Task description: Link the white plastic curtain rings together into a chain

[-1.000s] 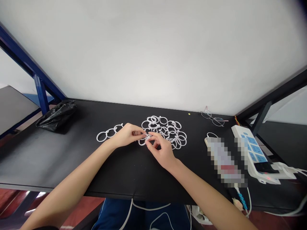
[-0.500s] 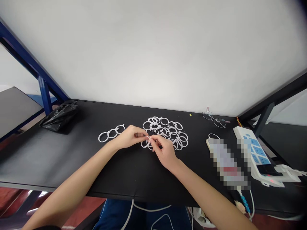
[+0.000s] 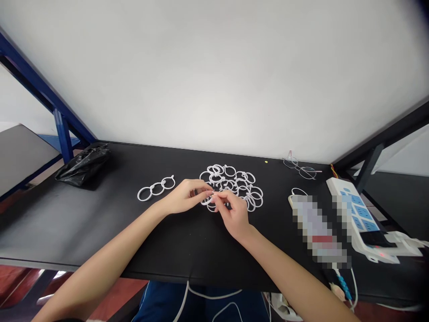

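Observation:
Above the near side of a pile of white plastic rings (image 3: 241, 183), the fingertips of both my hands meet. My left hand (image 3: 186, 197) pinches a white ring (image 3: 205, 203) with thumb and forefinger. From the right, my right hand (image 3: 234, 215) closes its thumb and forefinger on the same small spot; my fingers hide most of the join. Three white rings linked in a row (image 3: 157, 188) lie left of my left hand, with a small eyelet at the right end.
A black plastic bag (image 3: 83, 164) lies at the back left of the black table (image 3: 161, 250). Eyeglasses (image 3: 300, 167), a phone with blurred screen (image 3: 318, 232) and a white power strip (image 3: 358, 214) with cables sit at the right. A pale wall (image 3: 214, 80) rises behind.
Both hands have shifted slightly right, still pinching together at the fingertips. My left fingers are a bit straighter. The linked row has stayed in place.

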